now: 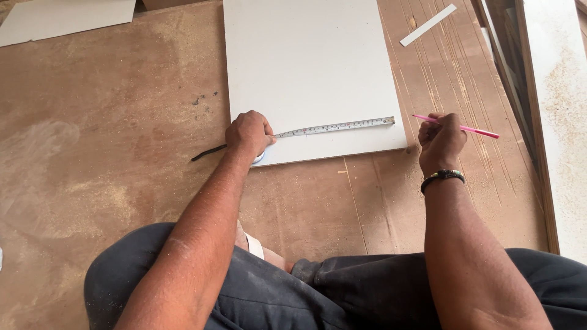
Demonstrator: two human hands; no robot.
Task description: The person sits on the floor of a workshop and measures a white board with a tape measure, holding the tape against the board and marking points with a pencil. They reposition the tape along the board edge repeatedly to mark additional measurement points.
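A white rectangular board (309,67) lies flat on a brown wooden work surface (110,140). My left hand (249,132) grips a tape measure case at the board's near left corner. The steel tape blade (336,127) runs rightwards across the board to its right edge, where the end hook sits. My right hand (440,140) hovers just off the board's near right corner and holds a pink pencil (474,129) pointing right. A dark beaded bracelet (442,177) circles that wrist.
Sawdust covers the brown surface. A black strap (208,152) trails left of the tape case. A thin white strip (428,25) lies at the far right, another white sheet (67,18) at the far left, and pale boards (559,110) line the right side.
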